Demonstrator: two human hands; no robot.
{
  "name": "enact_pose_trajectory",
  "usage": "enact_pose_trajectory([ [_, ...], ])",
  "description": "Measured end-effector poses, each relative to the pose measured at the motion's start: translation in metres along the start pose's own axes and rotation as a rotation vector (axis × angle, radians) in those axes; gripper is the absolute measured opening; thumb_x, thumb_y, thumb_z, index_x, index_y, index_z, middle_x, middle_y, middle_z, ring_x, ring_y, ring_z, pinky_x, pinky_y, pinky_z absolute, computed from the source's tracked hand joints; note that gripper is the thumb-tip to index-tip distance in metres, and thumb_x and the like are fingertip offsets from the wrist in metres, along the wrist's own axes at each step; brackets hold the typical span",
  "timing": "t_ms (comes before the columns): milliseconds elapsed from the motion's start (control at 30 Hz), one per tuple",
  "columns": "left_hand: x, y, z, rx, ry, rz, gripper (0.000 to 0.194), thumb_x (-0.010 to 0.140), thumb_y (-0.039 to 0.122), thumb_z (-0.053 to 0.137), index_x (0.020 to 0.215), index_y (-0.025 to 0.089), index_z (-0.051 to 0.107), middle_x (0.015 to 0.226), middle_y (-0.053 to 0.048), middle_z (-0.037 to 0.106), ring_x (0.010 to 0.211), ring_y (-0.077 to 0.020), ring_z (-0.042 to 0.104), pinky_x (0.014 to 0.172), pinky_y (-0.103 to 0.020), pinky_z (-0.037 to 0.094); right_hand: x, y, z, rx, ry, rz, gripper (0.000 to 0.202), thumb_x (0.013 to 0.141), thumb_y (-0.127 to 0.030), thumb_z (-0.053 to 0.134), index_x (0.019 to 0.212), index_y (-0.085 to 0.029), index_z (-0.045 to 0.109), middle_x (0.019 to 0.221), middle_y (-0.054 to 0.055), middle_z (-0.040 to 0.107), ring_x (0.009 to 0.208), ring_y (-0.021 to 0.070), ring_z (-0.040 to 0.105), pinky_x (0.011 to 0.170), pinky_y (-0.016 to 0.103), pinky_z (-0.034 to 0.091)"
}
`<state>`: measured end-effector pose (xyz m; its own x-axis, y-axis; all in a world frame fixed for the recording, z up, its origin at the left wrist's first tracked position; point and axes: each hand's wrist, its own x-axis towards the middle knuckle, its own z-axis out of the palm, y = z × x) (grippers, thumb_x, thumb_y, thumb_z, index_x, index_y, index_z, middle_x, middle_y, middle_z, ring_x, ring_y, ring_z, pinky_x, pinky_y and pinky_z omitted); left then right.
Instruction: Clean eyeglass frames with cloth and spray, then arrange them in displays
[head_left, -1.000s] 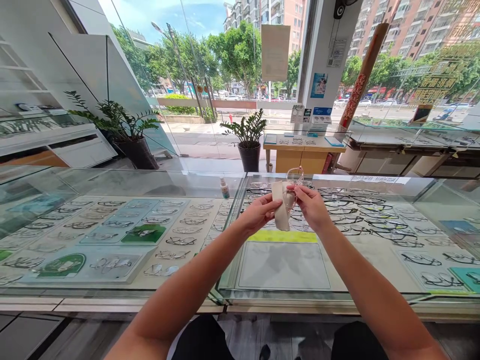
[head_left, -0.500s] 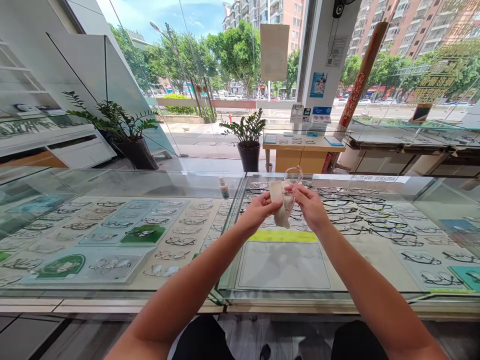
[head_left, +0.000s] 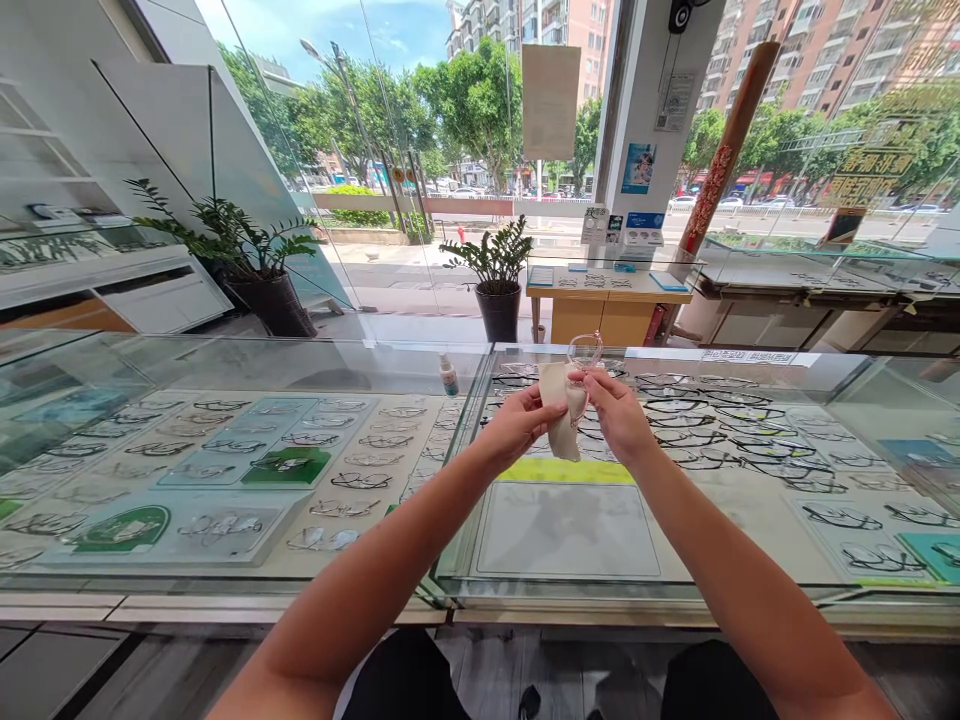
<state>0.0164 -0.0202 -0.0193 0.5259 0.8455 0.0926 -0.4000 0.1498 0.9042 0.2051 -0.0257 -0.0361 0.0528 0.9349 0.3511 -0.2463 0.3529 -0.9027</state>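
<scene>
Above the glass counter, my left hand (head_left: 519,424) is closed on a pale cream cloth (head_left: 556,386), whose lower end hangs below the fingers. Part of the cloth lies against one lens of a pair of pink, thin-rimmed glasses (head_left: 586,347). My right hand (head_left: 613,405) pinches the glasses near the middle of the frame. They are held on edge, with one rim above the fingers and the other by the cloth. My fingers and the cloth hide part of the frame.
A small spray bottle (head_left: 448,375) stands on the counter to the left. Under the glass top (head_left: 469,430) lie rows of spectacle frames (head_left: 362,481) and a white tray mat (head_left: 568,530). A potted plant (head_left: 499,300) and a low wooden table (head_left: 609,312) stand beyond.
The cloth and the glasses have shifted slightly in my fingers, and the cloth's hanging end looks straighter. Both hands stay in nearly the same place.
</scene>
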Motion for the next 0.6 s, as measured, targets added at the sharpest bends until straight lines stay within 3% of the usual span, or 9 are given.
enact_pose_trajectory([
  [200, 0.0007, -0.0009, -0.0011, -0.013, -0.006, -0.011, 0.073, 0.076, 0.028, 0.102, 0.14, 0.015, 0.071, 0.117, -0.016, 0.083, 0.104, -0.0254, 0.08, 0.094, -0.034, 0.058, -0.0003, -0.0001, 0.0006, 0.001, -0.016, -0.011, 0.033, 0.087, -0.062, 0.087, 0.101, -0.032, 0.09, 0.124, 0.005, 0.072, 0.133, 0.0285, 0.06, 0.12, 0.043, 0.045],
  [433, 0.0023, -0.0024, -0.0028, -0.003, -0.051, -0.018, 0.05, 0.078, 0.04, 0.1, 0.114, 0.012, 0.08, 0.106, -0.014, 0.083, 0.093, -0.0214, 0.077, 0.087, -0.031, 0.055, -0.0006, -0.0011, 0.0002, 0.003, 0.005, 0.019, 0.04, 0.085, -0.066, 0.086, 0.101, -0.03, 0.089, 0.13, 0.006, 0.073, 0.129, 0.0295, 0.064, 0.109, 0.042, 0.052],
  [600, 0.0006, -0.0011, -0.0011, 0.002, -0.076, -0.007, 0.051, 0.077, 0.038, 0.101, 0.116, 0.013, 0.079, 0.109, -0.013, 0.083, 0.096, -0.0216, 0.077, 0.087, -0.03, 0.055, -0.0003, -0.0041, 0.0008, -0.006, 0.023, 0.038, 0.046, 0.081, -0.07, 0.086, 0.101, -0.028, 0.088, 0.129, 0.007, 0.076, 0.122, 0.0295, 0.066, 0.097, 0.041, 0.057],
])
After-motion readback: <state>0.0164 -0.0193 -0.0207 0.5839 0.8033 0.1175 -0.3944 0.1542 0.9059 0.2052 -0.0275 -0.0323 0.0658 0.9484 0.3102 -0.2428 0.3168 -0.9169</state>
